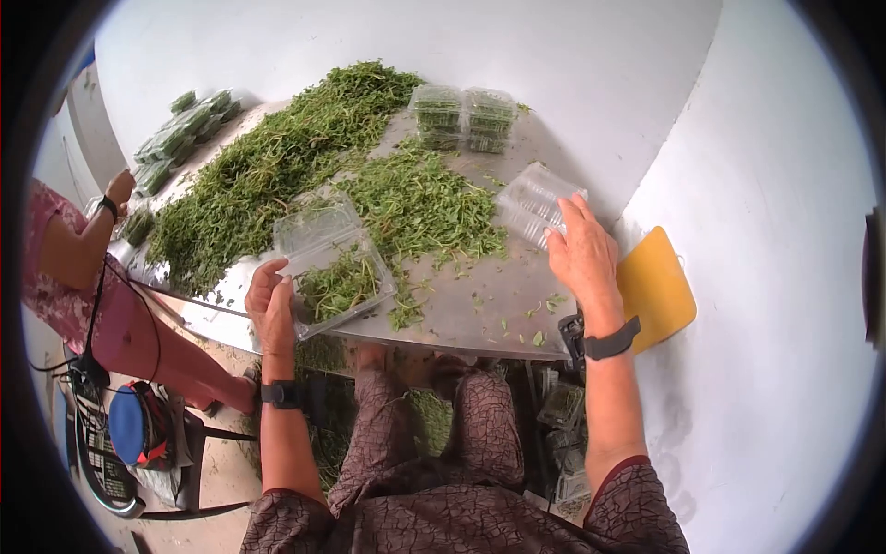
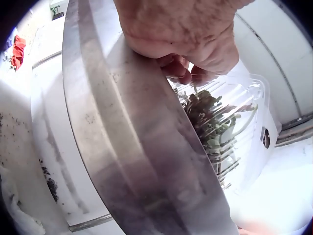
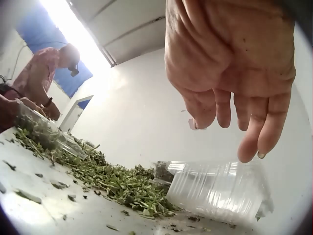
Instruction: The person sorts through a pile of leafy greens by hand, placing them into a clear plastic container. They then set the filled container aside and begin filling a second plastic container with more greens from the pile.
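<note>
My left hand (image 1: 270,303) pinches the near left edge of a clear plastic clamshell box (image 1: 376,268). Its lid stands raised, and leafy green stems (image 1: 338,283) lie inside the base. In the left wrist view, curled fingertips (image 2: 178,73) meet at the box's rim beside the steel table edge. My right hand (image 1: 585,257) hovers over a nested stack of clear plastic boxes (image 1: 533,205), its fingers loosely extended and holding nothing. The right wrist view shows those fingers just above the stack (image 3: 217,191), which lies on its side on the table.
A long heap of greens (image 1: 277,166) covers the table's left, with a smaller pile (image 1: 420,203) in the middle. Filled boxes (image 1: 463,120) stand by the back wall. A yellow board (image 1: 657,288) leans at right. Another person (image 1: 74,249) works at the left.
</note>
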`<state>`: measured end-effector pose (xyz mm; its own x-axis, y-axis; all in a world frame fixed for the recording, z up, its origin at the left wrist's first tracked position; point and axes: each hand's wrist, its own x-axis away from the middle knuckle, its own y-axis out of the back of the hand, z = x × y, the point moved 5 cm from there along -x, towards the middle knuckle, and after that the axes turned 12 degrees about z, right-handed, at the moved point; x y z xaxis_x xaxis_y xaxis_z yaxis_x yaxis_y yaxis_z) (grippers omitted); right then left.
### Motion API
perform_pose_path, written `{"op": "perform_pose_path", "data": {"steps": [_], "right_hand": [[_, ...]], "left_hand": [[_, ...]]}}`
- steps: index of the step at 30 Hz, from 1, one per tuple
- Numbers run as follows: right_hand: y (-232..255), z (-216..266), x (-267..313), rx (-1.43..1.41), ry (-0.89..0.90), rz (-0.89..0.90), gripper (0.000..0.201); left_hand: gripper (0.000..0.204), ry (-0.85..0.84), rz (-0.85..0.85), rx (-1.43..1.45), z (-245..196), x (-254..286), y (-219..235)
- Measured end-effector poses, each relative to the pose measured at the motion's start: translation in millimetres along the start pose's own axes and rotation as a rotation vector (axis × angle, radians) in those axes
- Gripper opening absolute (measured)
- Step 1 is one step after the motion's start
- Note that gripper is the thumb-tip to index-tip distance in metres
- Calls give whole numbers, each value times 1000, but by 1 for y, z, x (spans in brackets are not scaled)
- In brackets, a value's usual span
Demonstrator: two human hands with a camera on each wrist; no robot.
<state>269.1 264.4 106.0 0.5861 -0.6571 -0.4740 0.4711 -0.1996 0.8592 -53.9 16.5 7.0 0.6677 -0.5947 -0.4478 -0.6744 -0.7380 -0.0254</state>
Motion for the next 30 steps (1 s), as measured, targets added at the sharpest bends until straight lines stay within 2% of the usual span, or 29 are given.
{"op": "perform_pose_path", "data": {"steps": [2, 4, 5, 8, 9, 11, 12, 15, 17, 23, 27, 30], "right_hand": [[-8, -9, -7, 52, 93, -56, 40], [-19, -17, -16, 166, 21, 185, 34], [-25, -23, -19, 210, -19, 191, 24], [-30, -33, -25, 237, -13, 241, 16], [-34, -35, -25, 238, -13, 243, 16], [-35, -31, -25, 281, 104, 82, 11], [-38, -31, -27, 280, 106, 83, 11], [-49, -27, -35, 299, 138, 112, 9], [-56, -19, -43, 261, 254, 133, 9], [-54, 22, -58, 120, 401, 262, 5], [-52, 30, -59, 75, 406, 249, 5], [-52, 12, -58, 149, 327, 167, 7]], "left_hand": [[25, 9, -9, 0, 2, 1, 2], [25, 3, 4, -9, 0, 1, -1], [24, 16, 5, 6, 0, 2, -1], [24, 8, -10, -53, 1, 2, 0], [24, 10, -11, -52, 1, 2, -1], [24, 3, -18, -76, -1, 2, 0], [24, 4, -21, -77, -1, 2, 0], [24, 5, -29, -114, 0, 2, 1], [24, 2, -24, -70, 1, 2, 1], [24, -3, -24, -69, 0, 3, 1], [24, -13, -23, -102, -2, 3, 1], [25, -6, -29, -101, -5, 4, -1]]}}
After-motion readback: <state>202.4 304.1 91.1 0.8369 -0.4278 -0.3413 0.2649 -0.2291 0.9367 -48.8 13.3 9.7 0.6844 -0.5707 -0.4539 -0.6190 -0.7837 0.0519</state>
